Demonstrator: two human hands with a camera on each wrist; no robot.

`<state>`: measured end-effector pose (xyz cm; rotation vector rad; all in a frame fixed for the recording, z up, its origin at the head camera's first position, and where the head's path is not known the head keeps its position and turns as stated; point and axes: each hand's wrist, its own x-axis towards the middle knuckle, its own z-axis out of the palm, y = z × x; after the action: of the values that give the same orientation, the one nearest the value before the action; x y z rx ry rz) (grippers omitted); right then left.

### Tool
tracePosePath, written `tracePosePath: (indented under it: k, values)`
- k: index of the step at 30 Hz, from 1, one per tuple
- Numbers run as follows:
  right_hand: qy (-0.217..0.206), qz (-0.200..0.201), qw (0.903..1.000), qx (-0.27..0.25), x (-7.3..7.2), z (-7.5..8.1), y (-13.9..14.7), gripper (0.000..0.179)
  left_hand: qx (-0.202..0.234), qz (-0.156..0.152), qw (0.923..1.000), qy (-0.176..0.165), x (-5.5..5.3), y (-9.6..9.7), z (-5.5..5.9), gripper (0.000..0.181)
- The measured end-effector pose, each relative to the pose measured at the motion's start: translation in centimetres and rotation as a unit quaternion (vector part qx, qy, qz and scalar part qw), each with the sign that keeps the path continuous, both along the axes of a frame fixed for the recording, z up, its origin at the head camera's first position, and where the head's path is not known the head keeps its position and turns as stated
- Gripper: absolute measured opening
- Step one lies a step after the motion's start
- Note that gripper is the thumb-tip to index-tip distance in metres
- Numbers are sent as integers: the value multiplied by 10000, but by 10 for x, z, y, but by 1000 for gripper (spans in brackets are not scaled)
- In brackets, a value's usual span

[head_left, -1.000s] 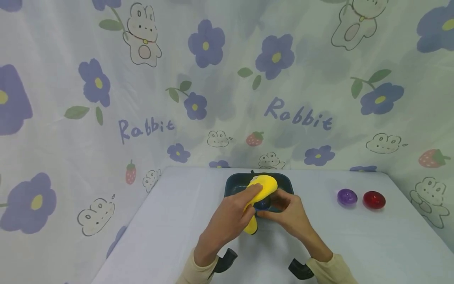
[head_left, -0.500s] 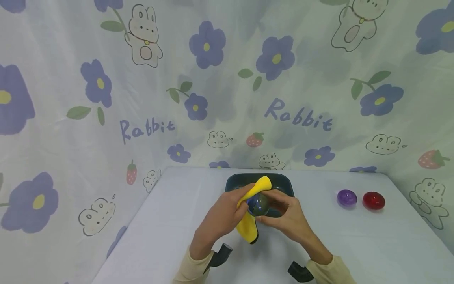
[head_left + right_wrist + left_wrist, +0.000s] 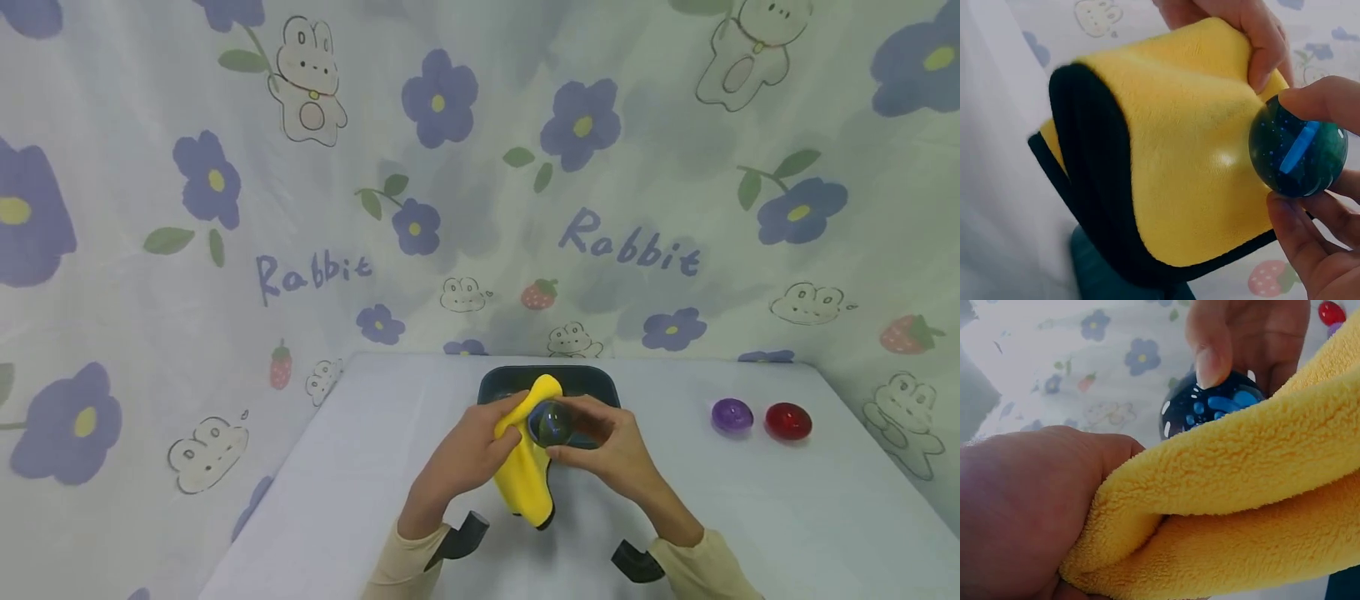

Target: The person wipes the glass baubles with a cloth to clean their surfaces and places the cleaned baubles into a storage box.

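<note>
My left hand (image 3: pixel 467 443) grips a folded yellow cleaning cloth (image 3: pixel 525 487) with dark edging, its lower part hanging down. In the right hand (image 3: pixel 618 442), fingers and thumb pinch a shiny dark blue-green glass ball (image 3: pixel 1297 150) with light blue marks inside. The ball sits right beside the fluffy cloth, just right of the left thumb in the head view. In the left wrist view, a thick fold of the cloth (image 3: pixel 1241 456) covers the lower part of the ball (image 3: pixel 1210 403). Both hands are raised above the front of a dark tray.
The dark teal tray (image 3: pixel 547 369) stands at the middle back of the white table (image 3: pixel 375 467), partly hidden by the hands. To the right lie a purple glassy piece (image 3: pixel 732 415) and a red one (image 3: pixel 788 422). A patterned curtain (image 3: pixel 480 208) hangs behind.
The cloth has come off the front of the ball and now hangs lower at its left. My left hand has shifted slightly left; the right still holds the ball, now more exposed.
</note>
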<state>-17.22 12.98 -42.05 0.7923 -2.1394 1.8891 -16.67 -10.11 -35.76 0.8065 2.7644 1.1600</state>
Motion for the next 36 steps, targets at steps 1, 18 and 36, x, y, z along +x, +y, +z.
tracePosePath:
  k: [1, 18, 36]
  values:
    - [-3, 5, 10000, 30, 0, -1, 1, 56, 81, 6, 9999, -96, -1, 0, -1, 52]
    - [-296, -257, 9978, 531, -16, 27, 15, 59, 2278, 294, 9554, -1855, -6, -32, 7, 46]
    - [-699, -309, 9965, 335, -36, 39, 11, 57, 3635, 800, 8773, -3029, 20, -67, -42, 50]
